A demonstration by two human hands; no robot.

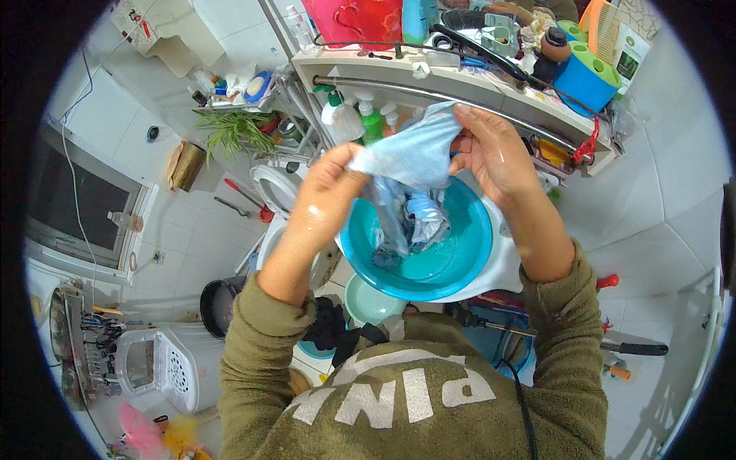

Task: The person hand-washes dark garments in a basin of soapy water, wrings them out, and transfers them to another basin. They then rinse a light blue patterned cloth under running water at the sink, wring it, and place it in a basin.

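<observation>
A wet light-blue cloth garment is stretched between my two hands above a turquoise plastic basin. My left hand pinches its left end between thumb and fingers. The upper right part of the garment is gripped by my right hand, whose fingers are partly behind the fabric. Lower folds, grey and blue, hang or lie in the shallow water of the basin; where this garment ends among them I cannot tell. Both hands and wrists look wet. The basin rests on a white washbasin.
Above the basin runs a metal rail under a crowded shelf. Pump bottles stand behind the cloth. A toilet is at the left. Below sit a pale green basin and dark clothing.
</observation>
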